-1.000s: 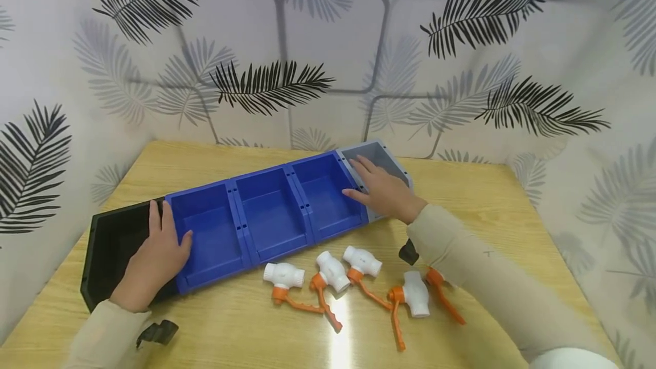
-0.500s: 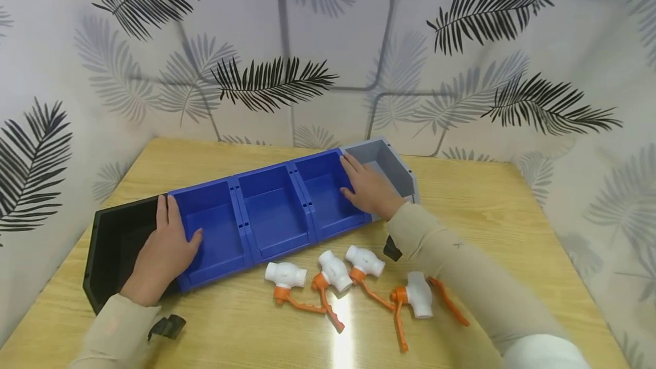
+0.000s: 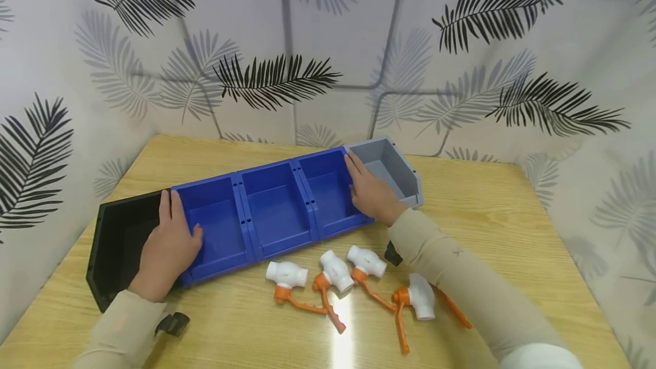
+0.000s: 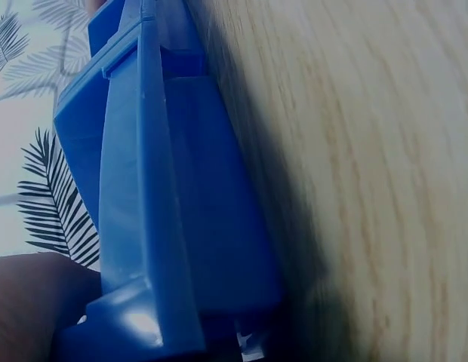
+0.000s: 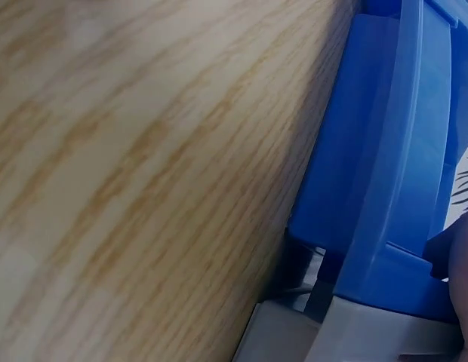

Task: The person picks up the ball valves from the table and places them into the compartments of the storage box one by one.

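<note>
The row of bins (image 3: 277,209) sits on the tabletop (image 3: 246,335), open tops up, its long axis slanting from the black bin (image 3: 120,244), nearer on the person's left, to the grey bin (image 3: 386,169), farther on the right. The left hand (image 3: 169,244) and right hand (image 3: 371,192), both unclenched with fingers straight, rest over the joins where the blue bins (image 3: 220,235) end, seemingly to brace them. White valves (image 3: 287,274) lie just in front, orange handles (image 3: 307,306) toward the person, perhaps for easy reach.

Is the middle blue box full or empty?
Empty: in the head view, nothing lies inside the middle blue box, and its bare bottom shows.
</note>
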Tool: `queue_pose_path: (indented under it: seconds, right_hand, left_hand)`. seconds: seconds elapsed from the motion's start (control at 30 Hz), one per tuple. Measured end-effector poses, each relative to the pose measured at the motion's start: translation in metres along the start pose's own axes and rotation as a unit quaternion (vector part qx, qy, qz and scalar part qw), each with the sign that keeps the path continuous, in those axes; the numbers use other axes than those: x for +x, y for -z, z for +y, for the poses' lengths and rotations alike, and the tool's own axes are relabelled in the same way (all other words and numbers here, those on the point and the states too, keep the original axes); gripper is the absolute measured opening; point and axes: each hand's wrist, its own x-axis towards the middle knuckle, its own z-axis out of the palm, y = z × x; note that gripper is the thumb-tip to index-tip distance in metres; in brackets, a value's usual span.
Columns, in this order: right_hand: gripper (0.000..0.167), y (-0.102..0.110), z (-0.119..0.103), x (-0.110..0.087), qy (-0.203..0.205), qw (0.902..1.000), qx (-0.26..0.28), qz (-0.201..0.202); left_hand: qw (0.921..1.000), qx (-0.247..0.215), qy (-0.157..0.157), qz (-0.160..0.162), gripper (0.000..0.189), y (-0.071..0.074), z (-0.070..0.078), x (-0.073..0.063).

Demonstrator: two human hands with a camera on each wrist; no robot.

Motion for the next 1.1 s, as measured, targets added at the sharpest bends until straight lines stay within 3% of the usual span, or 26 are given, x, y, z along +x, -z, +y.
queue_pose_path:
  seconds: [0.3,0.67,1.1]
  right_hand:
    - [0.068,-0.002,0.003,-0.004,-0.003,0.9997,0.018,0.018]
    - [0.068,0.001,0.008,-0.012,-0.026,0.999,0.029,0.023]
    - [0.07,0.008,0.018,-0.024,-0.059,0.9977,0.029,0.021]
  left_hand:
    - [0.999,-0.005,-0.02,0.04,0.073,-0.002,0.002,0.005]
    - [0.9986,0.0,-0.04,0.035,0.074,-0.006,0.007,0.02]
    - [0.9982,0.005,-0.059,-0.009,0.076,-0.012,0.017,0.051]
